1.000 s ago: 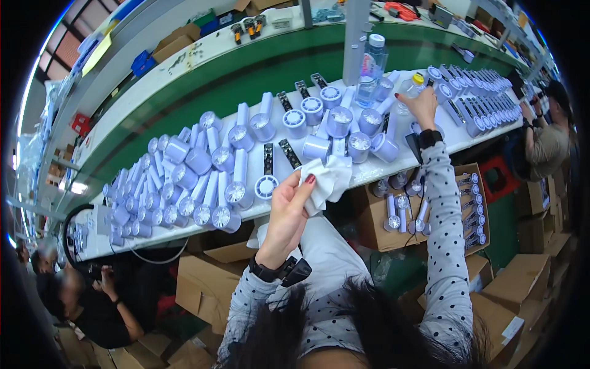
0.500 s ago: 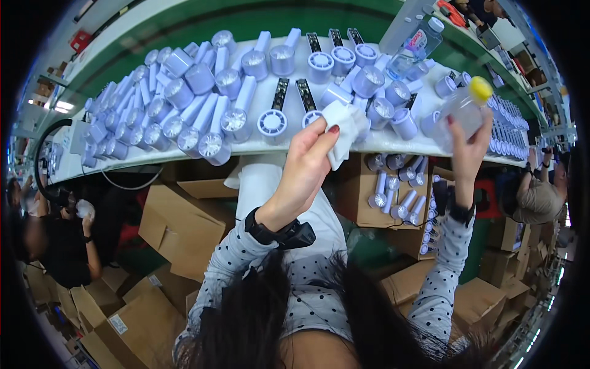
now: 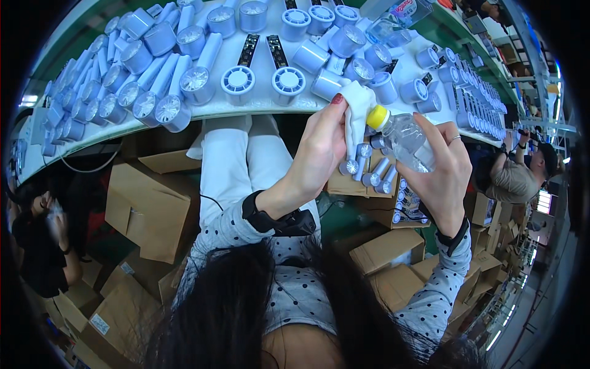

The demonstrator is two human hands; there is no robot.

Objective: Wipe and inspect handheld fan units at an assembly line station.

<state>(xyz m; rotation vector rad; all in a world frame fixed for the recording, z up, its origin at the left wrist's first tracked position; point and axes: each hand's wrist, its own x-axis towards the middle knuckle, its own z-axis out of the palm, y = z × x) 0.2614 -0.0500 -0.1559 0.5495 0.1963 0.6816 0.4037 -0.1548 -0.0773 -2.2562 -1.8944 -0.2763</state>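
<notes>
In front of me my left hand [image 3: 316, 147] is closed on a folded white cloth [image 3: 356, 104]. My right hand [image 3: 439, 169] grips a clear plastic bottle [image 3: 407, 138] with a yellow cap [image 3: 377, 117]. The bottle is tipped sideways, its cap against or very close to the cloth. Behind the hands, lavender handheld fans [image 3: 198, 86] crowd the white worktable [image 3: 227, 109]. Several fans, such as the one with a round slotted head [image 3: 287, 83], have a dark circuit board showing along the handle.
Another clear bottle [image 3: 393, 24] stands at the back of the table. Below the table edge, an open carton [image 3: 362, 184] holds more fans. Cardboard boxes [image 3: 153, 209] lie on both sides of my legs. People [image 3: 40, 246] are at the far left and at the right [image 3: 522, 169].
My right hand has brought the bottle leftward and tilted it, so its yellow cap meets the cloth. My left hand keeps the cloth. The view has shifted, with the table higher in it.
</notes>
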